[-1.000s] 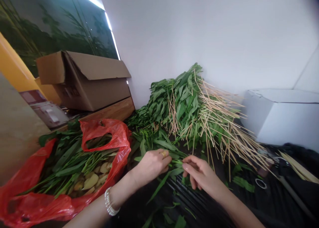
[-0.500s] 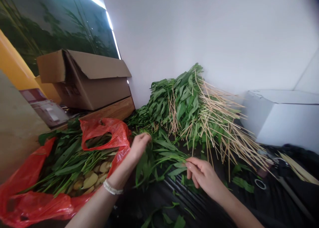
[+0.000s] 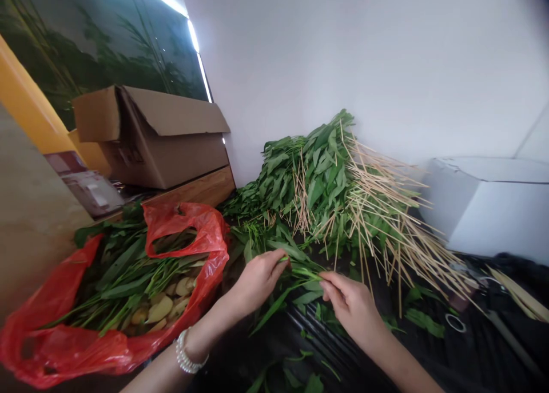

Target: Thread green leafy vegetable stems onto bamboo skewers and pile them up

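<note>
My right hand (image 3: 354, 304) pinches the ends of a small bunch of leafy green stems (image 3: 306, 273), which look like water spinach. To its left, my left hand (image 3: 261, 278) has its fingertips closed on a green stem at the near side of that bunch. A beaded bracelet (image 3: 185, 353) circles my left wrist. Behind both hands rises a large heap of the same greens (image 3: 278, 170), with many thin wooden skewers (image 3: 386, 193) sticking out of it to the right.
At the left, a red plastic bag (image 3: 206, 227) holds more greens and pale slices (image 3: 159, 308). A cardboard box (image 3: 184, 153) stands behind it. A white box (image 3: 489, 204) is at the right. Loose leaves and a white ring (image 3: 455, 323) lie on the black plastic sheet (image 3: 355, 364).
My left hand has moved right and slightly down, from above the greens to beside the bunch, closing on a stem. My right hand keeps its pinch. The view has shifted slightly.
</note>
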### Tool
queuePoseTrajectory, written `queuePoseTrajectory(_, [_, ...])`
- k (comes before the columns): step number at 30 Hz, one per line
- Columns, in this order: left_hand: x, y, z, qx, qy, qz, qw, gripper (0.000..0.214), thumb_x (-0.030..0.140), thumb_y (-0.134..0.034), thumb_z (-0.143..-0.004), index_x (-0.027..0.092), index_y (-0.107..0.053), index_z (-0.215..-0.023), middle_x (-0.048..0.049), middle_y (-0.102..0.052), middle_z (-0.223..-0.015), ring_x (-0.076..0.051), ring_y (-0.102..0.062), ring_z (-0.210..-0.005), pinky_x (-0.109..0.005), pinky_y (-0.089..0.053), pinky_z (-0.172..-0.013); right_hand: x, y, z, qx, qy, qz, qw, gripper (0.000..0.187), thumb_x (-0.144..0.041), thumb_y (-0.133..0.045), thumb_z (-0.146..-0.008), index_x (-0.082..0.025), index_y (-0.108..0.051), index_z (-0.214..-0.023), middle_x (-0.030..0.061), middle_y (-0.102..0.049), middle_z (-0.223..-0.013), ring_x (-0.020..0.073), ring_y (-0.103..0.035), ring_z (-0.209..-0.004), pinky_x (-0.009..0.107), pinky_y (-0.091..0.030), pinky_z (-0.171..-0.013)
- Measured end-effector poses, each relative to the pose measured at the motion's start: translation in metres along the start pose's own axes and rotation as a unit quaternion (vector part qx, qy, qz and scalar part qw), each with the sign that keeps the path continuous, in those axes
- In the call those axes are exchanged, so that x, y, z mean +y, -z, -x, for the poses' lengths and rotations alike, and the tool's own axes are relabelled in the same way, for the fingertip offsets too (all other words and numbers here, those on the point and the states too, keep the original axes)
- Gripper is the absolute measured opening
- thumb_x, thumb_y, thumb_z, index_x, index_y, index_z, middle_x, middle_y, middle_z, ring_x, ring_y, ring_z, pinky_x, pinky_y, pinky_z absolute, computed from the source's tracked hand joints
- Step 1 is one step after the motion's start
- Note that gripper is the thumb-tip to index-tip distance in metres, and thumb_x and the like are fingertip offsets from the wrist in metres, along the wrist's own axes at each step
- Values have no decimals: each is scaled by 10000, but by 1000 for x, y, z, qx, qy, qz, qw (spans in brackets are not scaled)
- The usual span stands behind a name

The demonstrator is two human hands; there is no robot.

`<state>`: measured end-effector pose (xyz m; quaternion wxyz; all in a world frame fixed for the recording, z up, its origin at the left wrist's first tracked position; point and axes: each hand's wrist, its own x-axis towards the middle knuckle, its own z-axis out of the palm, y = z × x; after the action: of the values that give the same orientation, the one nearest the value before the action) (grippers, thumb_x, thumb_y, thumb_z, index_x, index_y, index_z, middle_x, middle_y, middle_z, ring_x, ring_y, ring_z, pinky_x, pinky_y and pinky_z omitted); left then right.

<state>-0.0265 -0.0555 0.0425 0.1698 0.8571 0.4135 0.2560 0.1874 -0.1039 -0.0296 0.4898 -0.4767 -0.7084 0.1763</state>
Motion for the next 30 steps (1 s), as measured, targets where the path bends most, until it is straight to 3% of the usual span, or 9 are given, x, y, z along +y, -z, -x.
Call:
queuePoseTrajectory(4, [-5,-9,1,18,-11,-65,998,228,282,-381,-973,202,-586,-915,-29,-648,-874,-167,-601,-813,-258,-441,-734,-2,0,1,-19,7,14,1000,250,-295,-420,-953,-213,-654,-978,1,-642,-658,146,-608,-583,237,-478,-600])
queuePoseTrajectory(12, [2,-15,4,-47,-36,-77,995,230,299,-388,-983,195,-592,-1008,-37,-667,-925,-181,-636,-878,-275,-483,-781,-8,2,1,-53,2,61,997,317,-331,-355,-973,-226,-652,-1006,46,-682,-741,187,-652,-672,285,-483,-654])
queuePoseTrajectory(17, [4,-11,4,-106,-110,-150,977,220,240,-432,-957,199,-546,-1140,-52,-660,-1035,-191,-637,-930,-281,-495,-787,-8,2,2,-69,-2,71,995,309,-322,-346,-978,-217,-636,-997,48,-675,-761,185,-647,-683,279,-459,-641])
queuePoseTrajectory(21, [2,-13,3,-123,-143,-243,951,148,167,-479,-887,176,-563,-1008,-44,-657,-915,-192,-630,-814,-264,-478,-682,-12,2,2,-88,-8,64,994,300,-319,-351,-977,-208,-630,-963,48,-667,-761,180,-628,-667,275,-447,-636])
queuePoseTrajectory(24, [0,-18,2,-104,-156,-268,945,53,179,-513,-844,169,-556,-873,-33,-626,-811,-187,-604,-748,-255,-451,-644,-14,1,2,-94,-17,59,994,280,-319,-371,-972,-214,-629,-939,37,-655,-739,168,-601,-632,264,-430,-606])
queuePoseTrajectory(27, [-2,-23,2,-69,-148,-246,955,38,169,-514,-809,176,-541,-783,-21,-591,-738,-183,-575,-721,-254,-423,-641,-17,1,1,-90,-23,53,994,265,-336,-392,-964,-223,-625,-905,12,-619,-667,153,-560,-568,256,-403,-552])
queuePoseTrajectory(30, [-5,-24,0,-36,-95,-165,981,73,155,-490,-770,182,-534,-719,-1,-540,-664,-165,-537,-671,-250,-396,-632,-17,2,1,-83,-30,27,996,267,-339,-400,-956,-228,-614,-841,-7,-587,-602,143,-545,-530,249,-395,-531])
